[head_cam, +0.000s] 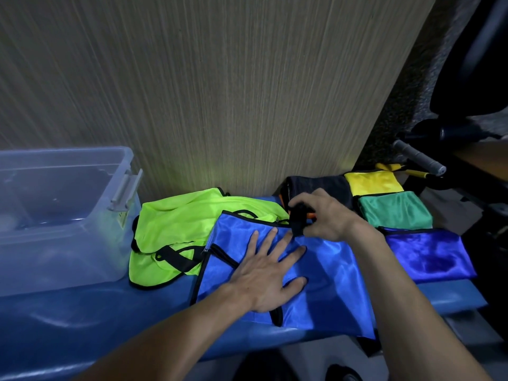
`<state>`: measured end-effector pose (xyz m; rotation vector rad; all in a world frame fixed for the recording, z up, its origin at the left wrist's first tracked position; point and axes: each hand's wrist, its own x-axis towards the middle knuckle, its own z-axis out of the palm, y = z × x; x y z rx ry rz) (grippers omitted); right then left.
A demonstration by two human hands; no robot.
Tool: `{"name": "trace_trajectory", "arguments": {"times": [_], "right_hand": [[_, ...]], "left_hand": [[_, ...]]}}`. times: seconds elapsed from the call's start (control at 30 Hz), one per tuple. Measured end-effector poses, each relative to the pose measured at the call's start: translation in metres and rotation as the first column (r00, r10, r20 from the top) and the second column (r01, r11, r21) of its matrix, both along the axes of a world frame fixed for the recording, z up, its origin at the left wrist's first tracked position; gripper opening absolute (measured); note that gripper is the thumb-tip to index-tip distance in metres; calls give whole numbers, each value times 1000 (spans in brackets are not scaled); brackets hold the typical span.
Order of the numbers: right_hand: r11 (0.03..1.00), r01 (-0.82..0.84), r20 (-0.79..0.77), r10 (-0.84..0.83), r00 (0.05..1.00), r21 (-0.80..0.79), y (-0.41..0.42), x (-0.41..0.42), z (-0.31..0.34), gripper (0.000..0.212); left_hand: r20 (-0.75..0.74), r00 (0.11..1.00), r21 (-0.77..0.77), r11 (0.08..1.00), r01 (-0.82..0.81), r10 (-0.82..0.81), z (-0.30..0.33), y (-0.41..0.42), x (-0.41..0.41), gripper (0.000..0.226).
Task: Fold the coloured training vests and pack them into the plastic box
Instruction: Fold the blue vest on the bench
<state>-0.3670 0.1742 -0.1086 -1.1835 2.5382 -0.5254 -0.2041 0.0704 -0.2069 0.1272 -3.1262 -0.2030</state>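
left hand [268, 273]: flat, fingers spread, pressing blue vest [324, 276] at frame centre | right hand [323, 215]: pinching the vest's black strap [298, 221] | plastic box [63, 215]: left, on blue counter [82, 320]

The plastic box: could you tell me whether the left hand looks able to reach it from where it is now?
Probably yes. The left hand lies flat on the blue vest; only the flat green vest lies between it and the open box.
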Motion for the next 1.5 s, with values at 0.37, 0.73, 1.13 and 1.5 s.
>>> {"name": "trace_trajectory", "arguments": {"times": [0.37,0.73,1.13,1.5], "right_hand": [[962,96,-222,-155,963,-255,-19,17,-29,3],[863,480,-97,-470,877,154,44,-9,-11,8],[805,592,282,-563,777,-23,67,4,-53,38],[702,693,648,-454,611,-162,80,28,-50,34]], "left_hand": [[7,1000,-9,1000,-4,4,3,2,0,72],[-87,996,-118,992,-40,30,14,-1,-13,67],[-141,982,-73,988,-134,122,12,-1,-41,63],[-67,997,7,999,-37,37,7,-1,-38,79]]}}
